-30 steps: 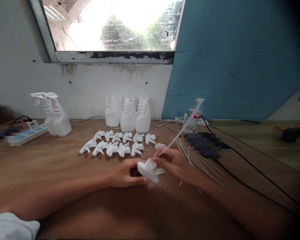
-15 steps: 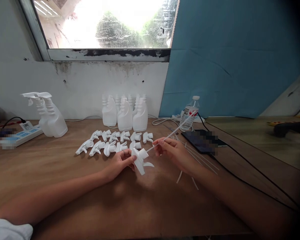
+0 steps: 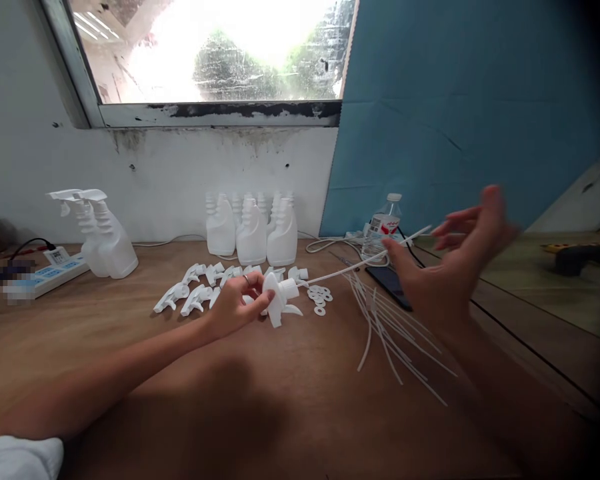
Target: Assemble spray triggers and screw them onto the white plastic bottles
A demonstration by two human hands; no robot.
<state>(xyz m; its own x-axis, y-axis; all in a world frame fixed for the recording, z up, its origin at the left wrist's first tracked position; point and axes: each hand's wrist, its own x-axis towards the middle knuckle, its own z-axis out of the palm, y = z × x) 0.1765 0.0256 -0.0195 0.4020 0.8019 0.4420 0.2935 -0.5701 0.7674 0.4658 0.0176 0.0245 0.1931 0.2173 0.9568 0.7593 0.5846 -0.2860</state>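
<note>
My left hand (image 3: 237, 307) grips a white trigger spray head (image 3: 279, 300), its nozzle pointing down. A thin white dip tube (image 3: 345, 271) sticks out of the head's collar and slants up to the right. Near the tube's far end, my right hand (image 3: 447, 273) is raised with fingers apart and slightly blurred. Whether its thumb still touches the tube I cannot tell. More white spray heads (image 3: 173, 295) lie in rows behind my left hand, which partly hides them. Several flat white washers (image 3: 320, 293) are heaped just right of the held head.
Loose dip tubes (image 3: 380, 327) lie spread below my right hand. White bottles without heads (image 3: 253, 233) stand by the wall; two with heads (image 3: 107, 237) stand left beside a power strip (image 3: 55, 275). A water bottle (image 3: 384, 223), a dark phone (image 3: 387, 285) and cables are at right.
My right hand has let go of the tube near the collar and swung up and right, opening. The spray head has turned and risen slightly in my left hand. The washers have come into view.
</note>
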